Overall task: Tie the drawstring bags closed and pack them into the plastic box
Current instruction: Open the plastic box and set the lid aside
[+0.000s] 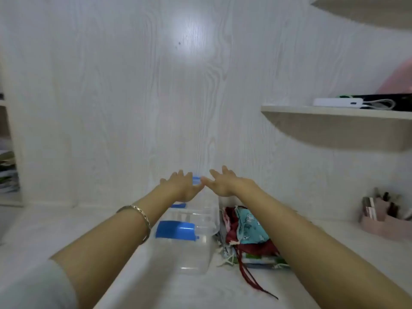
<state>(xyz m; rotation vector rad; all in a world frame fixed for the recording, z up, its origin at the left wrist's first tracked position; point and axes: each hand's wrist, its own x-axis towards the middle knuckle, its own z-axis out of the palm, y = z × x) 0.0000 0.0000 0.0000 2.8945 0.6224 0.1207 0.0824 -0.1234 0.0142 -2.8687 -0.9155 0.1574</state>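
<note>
A clear plastic box [196, 250] with blue latches [176, 229] stands on the white desk, in the middle of the head view. My left hand [180, 186] and my right hand [225, 182] stretch out side by side over its far end, fingers spread and straight. Between them, at the thumbs, shows the far blue latch [196, 180]. Neither hand holds a bag. Just right of the box lies a pile of drawstring bags: a teal patterned one [252, 226] on top, a dark red one [258, 246] and a green and white one [256, 259] below. Their red cords [249, 279] trail toward me.
The white wood-grain wall [156, 108] rises just behind the box. A shelf [334, 121] at the right carries a white power bank [336, 101] and a cable. A pink organiser [383, 224] with cosmetics stands at the far right. Stacked papers [7, 170] fill shelving at the left.
</note>
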